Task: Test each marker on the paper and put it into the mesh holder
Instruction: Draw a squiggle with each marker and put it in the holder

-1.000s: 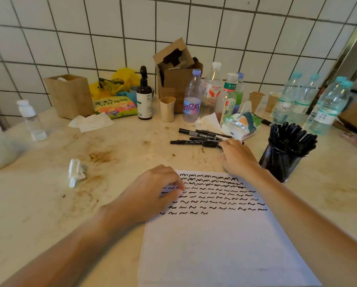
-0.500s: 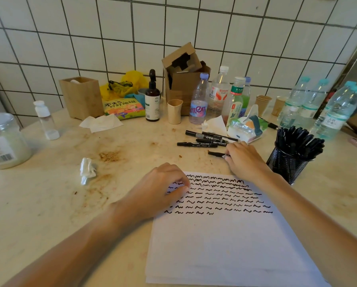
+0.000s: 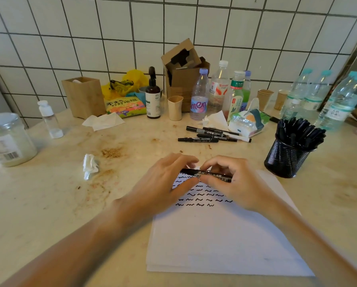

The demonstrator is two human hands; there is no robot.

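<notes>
A black marker (image 3: 206, 174) lies level between both hands above the top of the white paper (image 3: 221, 241), which carries rows of black squiggles. My left hand (image 3: 163, 183) pinches the marker's left end. My right hand (image 3: 233, 181) grips its barrel with curled fingers. Several loose black markers (image 3: 212, 135) lie on the counter behind the hands. The black mesh holder (image 3: 287, 158) stands to the right, crowded with several markers.
Water bottles (image 3: 310, 96), a cardboard box (image 3: 183, 77), a tissue pack (image 3: 248, 123), paper cups and a pump bottle (image 3: 152, 96) line the tiled wall. A plastic jar (image 3: 8, 139) sits far left; a crumpled tissue (image 3: 89, 165) lies left of the paper.
My right hand picked one marker out of the loose pile and carried it back over the paper. My left hand lifted off the paper and took hold of the marker's left end.
</notes>
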